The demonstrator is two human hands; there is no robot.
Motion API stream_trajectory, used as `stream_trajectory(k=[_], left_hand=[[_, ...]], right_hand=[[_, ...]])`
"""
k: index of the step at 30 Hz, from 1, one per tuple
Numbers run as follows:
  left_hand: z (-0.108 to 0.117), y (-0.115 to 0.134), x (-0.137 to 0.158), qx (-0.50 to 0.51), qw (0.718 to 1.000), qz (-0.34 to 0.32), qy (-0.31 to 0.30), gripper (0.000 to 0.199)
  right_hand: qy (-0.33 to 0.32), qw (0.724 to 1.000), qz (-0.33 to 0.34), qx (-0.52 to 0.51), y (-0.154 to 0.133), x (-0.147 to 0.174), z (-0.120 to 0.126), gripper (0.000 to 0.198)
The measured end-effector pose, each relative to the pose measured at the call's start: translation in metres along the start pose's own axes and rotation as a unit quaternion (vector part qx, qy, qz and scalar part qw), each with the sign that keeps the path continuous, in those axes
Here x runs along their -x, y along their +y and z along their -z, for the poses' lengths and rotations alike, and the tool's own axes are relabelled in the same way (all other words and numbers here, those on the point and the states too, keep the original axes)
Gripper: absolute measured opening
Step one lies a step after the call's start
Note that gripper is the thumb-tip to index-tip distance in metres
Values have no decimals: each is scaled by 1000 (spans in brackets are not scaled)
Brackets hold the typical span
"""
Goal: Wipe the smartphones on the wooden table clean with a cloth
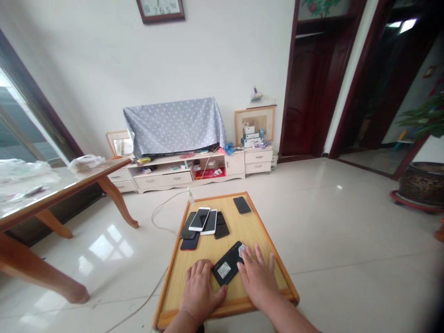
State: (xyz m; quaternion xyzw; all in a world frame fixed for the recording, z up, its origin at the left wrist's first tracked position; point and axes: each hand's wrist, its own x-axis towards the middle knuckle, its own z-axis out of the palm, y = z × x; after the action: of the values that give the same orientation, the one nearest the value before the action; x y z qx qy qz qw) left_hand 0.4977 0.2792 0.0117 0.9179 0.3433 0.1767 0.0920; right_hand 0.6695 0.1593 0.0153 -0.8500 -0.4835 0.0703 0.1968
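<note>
A black phone (225, 268) lies back side up and slantwise on the small wooden table (239, 236), a white label on its back. My left hand (201, 289) grips its lower left end, thumb along the near edge and fingers at the far side. At the phone's upper right end, my right hand (258, 277) presses a crumpled white wipe (242, 250) against the back with its fingertips, the other fingers spread. Farther off sit two white phones (199, 218), overlapping several dark phones (222, 225). Another dark phone (242, 205) rests alone near the far right corner.
A small clear spray bottle (190, 196) stands at the far left corner of the table. Left of it is a larger wooden table (114, 165) with plastic bags. A white low cabinet (163, 181) lines the wall, and a cable (152, 284) crosses the floor.
</note>
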Motion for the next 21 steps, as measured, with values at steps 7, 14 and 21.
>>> stream_trajectory(k=[7, 14, 21], left_hand=[[-6, -5, 0, 3, 1000, -7, 4, 45], [-12, -8, 0, -26, 999, -9, 23, 57], [-23, -22, -1, -38, 998, -42, 27, 54]], right_hand=[[-33, 987, 134, -85, -18, 31, -14, 45], [32, 999, 24, -28, 11, 4, -2, 48], [-9, 992, 99, -74, -10, 22, -14, 46]])
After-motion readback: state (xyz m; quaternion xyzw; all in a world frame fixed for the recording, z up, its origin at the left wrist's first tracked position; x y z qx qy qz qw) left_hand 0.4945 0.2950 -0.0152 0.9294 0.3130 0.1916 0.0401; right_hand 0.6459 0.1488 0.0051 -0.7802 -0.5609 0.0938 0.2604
